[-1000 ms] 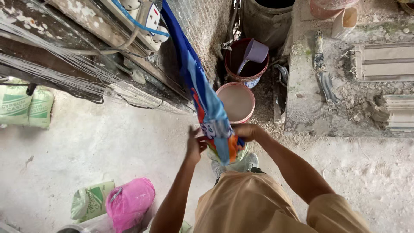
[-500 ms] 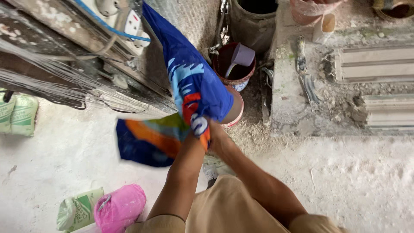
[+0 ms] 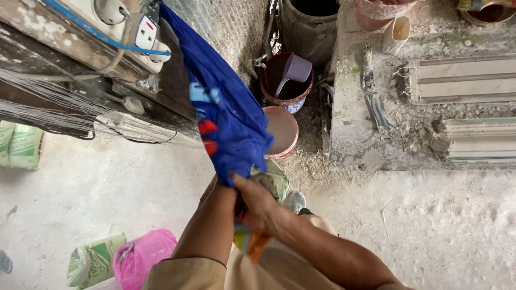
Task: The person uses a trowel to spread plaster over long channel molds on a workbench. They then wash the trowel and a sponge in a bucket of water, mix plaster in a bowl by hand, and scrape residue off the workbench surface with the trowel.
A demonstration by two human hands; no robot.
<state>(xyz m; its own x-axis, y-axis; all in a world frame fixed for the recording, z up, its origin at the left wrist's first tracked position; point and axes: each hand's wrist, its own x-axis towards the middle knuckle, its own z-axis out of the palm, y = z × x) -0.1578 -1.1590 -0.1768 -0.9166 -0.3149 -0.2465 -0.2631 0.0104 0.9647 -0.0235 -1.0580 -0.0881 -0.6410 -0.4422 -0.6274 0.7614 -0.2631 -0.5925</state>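
The person stands over a rough concrete floor [image 3: 441, 231], both arms reaching forward and meeting at a blue cloth [image 3: 226, 115]. The right hand [image 3: 258, 201] is closed around the lower, gathered end of that cloth, fingers wrapped over the bunched fabric. The left hand [image 3: 223, 185] is mostly hidden behind the cloth and the right hand; only the forearm leads up to it, so I cannot tell how it grips, though it sits against the same bunch.

The cloth is blue with red and pale printed patches. It stretches upward and to the left from the hands to a pale socket block [image 3: 145, 35] on the wall, its upper end lying just beside the block. Below the hands a strip of orange and green fabric [image 3: 252, 241] hangs down – whether it belongs to the same cloth cannot be told.

Surroundings: a pink-rimmed bucket [image 3: 285, 131] stands on the floor just past the cloth, partly covered by it. Behind that, a dark red bucket [image 3: 285, 80] holds a purple scoop [image 3: 295, 70]. A raised concrete ledge [image 3: 355, 134] carries debris to the right. At lower left lie a pink plastic bag [image 3: 142, 258] and a green-and-white sack [image 3: 91, 263], touching each other – well apart from the hands.
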